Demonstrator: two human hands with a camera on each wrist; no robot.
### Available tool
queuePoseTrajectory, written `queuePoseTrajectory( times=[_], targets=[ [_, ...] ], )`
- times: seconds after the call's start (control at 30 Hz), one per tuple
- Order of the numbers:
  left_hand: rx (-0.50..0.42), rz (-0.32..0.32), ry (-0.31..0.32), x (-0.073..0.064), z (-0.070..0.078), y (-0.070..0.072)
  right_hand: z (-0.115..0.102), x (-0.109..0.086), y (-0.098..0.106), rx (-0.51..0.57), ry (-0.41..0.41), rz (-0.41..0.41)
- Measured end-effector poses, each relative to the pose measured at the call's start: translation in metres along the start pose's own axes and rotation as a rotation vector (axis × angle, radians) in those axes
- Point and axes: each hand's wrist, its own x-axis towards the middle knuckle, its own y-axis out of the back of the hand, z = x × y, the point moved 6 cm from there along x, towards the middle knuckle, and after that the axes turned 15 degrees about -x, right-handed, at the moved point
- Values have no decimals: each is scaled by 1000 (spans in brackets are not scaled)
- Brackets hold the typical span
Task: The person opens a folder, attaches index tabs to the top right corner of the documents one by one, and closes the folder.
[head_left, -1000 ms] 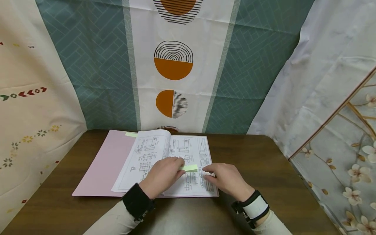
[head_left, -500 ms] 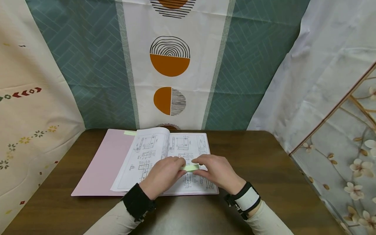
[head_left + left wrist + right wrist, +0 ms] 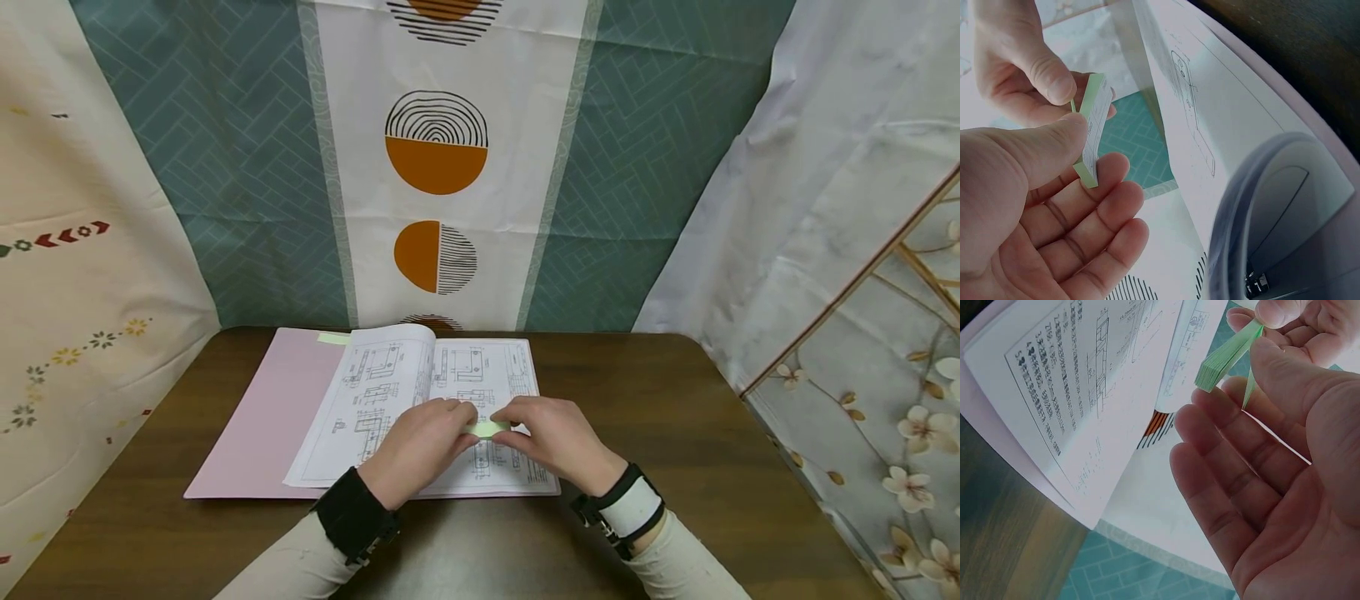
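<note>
Both hands meet over the right page of an open booklet (image 3: 375, 429) printed with technical drawings. My left hand (image 3: 420, 446) pinches a small light-green pad of sticky notes (image 3: 1088, 131) between thumb and fingers. From the other end, my right hand (image 3: 558, 442) pinches the pad's edge; its thumb (image 3: 1272, 369) presses there. One thin green sheet (image 3: 1249, 390) stands away from the stack in the right wrist view. The remaining right fingers are loosely curved beneath. In the head view the fingers hide both ends of the pad.
Under the booklet lies its pink cover (image 3: 262, 417), opened to the left, with a green sticky note (image 3: 333, 338) at its top edge. A dark wooden table (image 3: 637, 400) carries everything. Patterned cloths (image 3: 555, 167) hang behind it and at both sides.
My right hand has moved left from beside the pad and now pinches its free end. The left hand keeps its hold in much the same place. The head view has shifted slightly.
</note>
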Motion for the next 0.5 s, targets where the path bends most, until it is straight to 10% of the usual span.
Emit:
queuePoseTrajectory(
  times=[0.5],
  targets=[
    [-2, 6, -10, -1, 1, 1, -1, 0, 0, -22, -7, 4]
  ],
)
